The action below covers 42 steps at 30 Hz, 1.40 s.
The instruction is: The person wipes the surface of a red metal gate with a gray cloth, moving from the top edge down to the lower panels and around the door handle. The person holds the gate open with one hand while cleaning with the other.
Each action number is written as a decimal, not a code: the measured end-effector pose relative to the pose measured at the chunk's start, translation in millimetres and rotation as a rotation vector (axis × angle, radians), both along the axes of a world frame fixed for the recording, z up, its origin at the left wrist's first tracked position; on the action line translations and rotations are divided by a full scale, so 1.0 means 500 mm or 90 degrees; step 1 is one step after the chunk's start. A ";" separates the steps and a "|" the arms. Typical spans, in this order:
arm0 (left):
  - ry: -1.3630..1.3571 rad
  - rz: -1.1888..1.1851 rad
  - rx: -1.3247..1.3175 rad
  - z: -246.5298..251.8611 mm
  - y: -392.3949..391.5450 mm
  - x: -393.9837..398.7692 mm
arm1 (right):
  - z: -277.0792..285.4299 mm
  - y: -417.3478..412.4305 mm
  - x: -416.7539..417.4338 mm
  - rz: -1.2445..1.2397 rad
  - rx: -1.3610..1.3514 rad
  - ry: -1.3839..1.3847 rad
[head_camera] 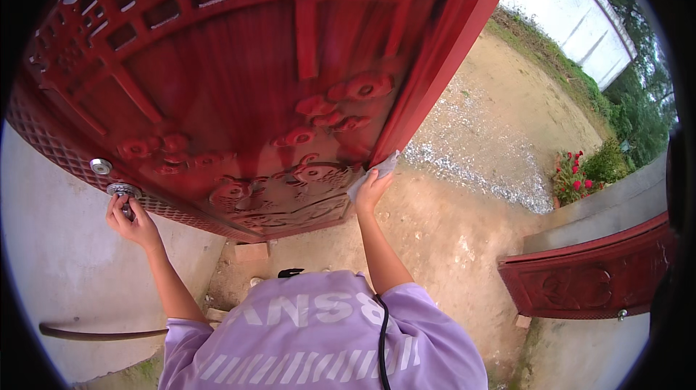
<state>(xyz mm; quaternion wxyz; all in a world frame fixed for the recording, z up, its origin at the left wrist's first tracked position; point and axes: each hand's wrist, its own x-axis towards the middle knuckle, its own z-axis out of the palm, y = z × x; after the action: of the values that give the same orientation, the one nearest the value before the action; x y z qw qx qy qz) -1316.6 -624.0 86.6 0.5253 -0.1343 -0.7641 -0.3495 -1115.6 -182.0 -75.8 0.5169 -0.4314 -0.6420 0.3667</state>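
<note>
A red door leaf [234,69] with raised flower reliefs and a lattice pattern fills the upper left of the head view. On its left edge, my left hand [130,220] grips the metal door handle [124,190]. A round lock cylinder [100,166] sits just above that handle. My right hand [374,190] holds a pale grey-white cloth [387,166] against the door's right edge, low down. The fingers of my right hand are partly hidden behind the cloth.
A second red door leaf [584,276] stands at the lower right by a low wall [598,199]. Red flowers [576,178] grow beyond it. A brick [252,251] lies below the near door. A dark curved bar [103,333] runs along the left wall [60,259]. Pale gravel [478,167] covers ground outside.
</note>
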 end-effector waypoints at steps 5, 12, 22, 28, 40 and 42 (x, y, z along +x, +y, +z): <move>0.014 0.002 -0.011 0.004 0.010 -0.007 | -0.221 0.051 0.002 0.095 -0.276 0.195; 0.028 0.029 -0.013 -0.005 0.005 -0.011 | -0.287 0.068 -0.008 0.177 -0.830 0.246; 0.004 0.007 -0.022 -0.002 0.004 -0.006 | -0.303 -0.229 -0.145 0.377 -1.097 0.175; -0.021 0.002 -0.058 -0.001 -0.010 -0.002 | -0.354 -0.362 -0.233 0.471 -1.213 0.348; -0.081 -0.132 -0.141 0.030 -0.026 0.009 | -0.634 0.028 -0.120 0.053 -0.844 0.354; -0.079 -0.168 -0.142 0.026 -0.023 0.003 | -0.660 0.073 -0.084 0.017 -0.688 0.363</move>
<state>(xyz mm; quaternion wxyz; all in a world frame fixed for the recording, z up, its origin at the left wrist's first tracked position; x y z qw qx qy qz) -1315.2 -635.7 99.6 0.4087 -0.2690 -0.8049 -0.3358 -1157.8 -145.5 -405.8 0.3716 -0.5096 -0.2068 0.7480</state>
